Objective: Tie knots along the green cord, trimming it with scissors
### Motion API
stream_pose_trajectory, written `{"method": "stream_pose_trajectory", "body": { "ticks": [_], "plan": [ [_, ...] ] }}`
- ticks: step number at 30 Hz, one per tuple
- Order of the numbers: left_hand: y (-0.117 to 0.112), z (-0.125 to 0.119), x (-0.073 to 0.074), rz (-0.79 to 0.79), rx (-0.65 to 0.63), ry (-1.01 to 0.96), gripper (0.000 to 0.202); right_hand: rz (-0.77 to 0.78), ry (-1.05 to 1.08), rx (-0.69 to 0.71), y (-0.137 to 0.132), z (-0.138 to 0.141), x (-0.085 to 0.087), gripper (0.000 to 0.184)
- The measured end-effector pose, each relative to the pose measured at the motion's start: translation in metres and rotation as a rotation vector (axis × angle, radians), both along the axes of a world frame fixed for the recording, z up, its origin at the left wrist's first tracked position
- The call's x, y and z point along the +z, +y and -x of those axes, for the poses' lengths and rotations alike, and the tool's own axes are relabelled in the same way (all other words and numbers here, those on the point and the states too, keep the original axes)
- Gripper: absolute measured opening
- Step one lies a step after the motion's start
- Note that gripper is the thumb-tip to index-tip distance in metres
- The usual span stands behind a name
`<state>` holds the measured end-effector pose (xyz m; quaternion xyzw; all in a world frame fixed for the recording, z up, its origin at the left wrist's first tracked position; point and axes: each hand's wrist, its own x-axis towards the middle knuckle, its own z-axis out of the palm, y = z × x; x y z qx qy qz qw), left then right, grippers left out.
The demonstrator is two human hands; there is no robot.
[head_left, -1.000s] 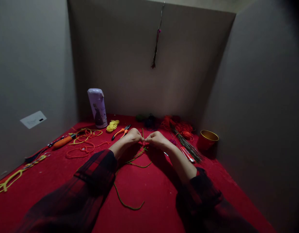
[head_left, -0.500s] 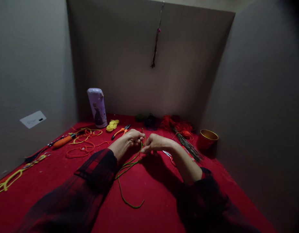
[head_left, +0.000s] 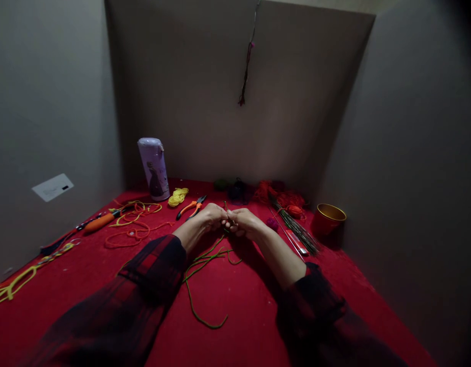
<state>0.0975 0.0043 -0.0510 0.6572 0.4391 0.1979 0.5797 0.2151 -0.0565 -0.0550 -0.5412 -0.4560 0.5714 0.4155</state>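
Observation:
My left hand [head_left: 209, 216] and my right hand [head_left: 245, 222] meet over the middle of the red cloth [head_left: 239, 316], fingers pinched together on a thin green cord [head_left: 204, 260]. A short end of the cord sticks up between the fingertips. The rest of it trails down toward me in loose loops and ends in a curve on the cloth. Both arms wear dark red checked sleeves.
A lilac bottle [head_left: 154, 168] stands at the back left, with yellow cord [head_left: 177, 196] and orange-handled pliers [head_left: 191, 207] beside it. Orange cord [head_left: 134, 232] and an orange-handled tool [head_left: 98, 223] lie left. Thin wires [head_left: 296, 229], red yarn [head_left: 284, 198] and a red cup [head_left: 327, 218] sit right. A strand [head_left: 246, 61] hangs on the back wall.
My hands were together, parted a little with the right dropping lower, and have now closed up again. The green cord's loops have shifted on the cloth.

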Motion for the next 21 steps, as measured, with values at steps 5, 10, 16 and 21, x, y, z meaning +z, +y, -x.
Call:
{"method": "stream_pose_trajectory", "body": {
  "ticks": [5, 10, 16, 21],
  "plan": [
    [-0.004, 0.006, 0.002, -0.003, -0.012, 0.146, 0.027, 0.039, 0.061, 0.014, 0.0, -0.003, -0.001, 0.019],
    [-0.001, 0.006, 0.001, -0.083, -0.042, 0.27, 0.018, 0.013, -0.242, -0.151, 0.003, -0.003, -0.004, 0.025],
    [0.007, 0.008, 0.005, -0.263, -0.034, 0.374, 0.01, 0.027, -0.257, -0.147, 0.004, -0.003, -0.005, 0.035],
    [-0.004, 0.012, 0.028, -0.529, -0.056, 0.542, 0.006, 0.032, -0.275, -0.155, -0.001, 0.0, 0.001, 0.03]
  ]
}}
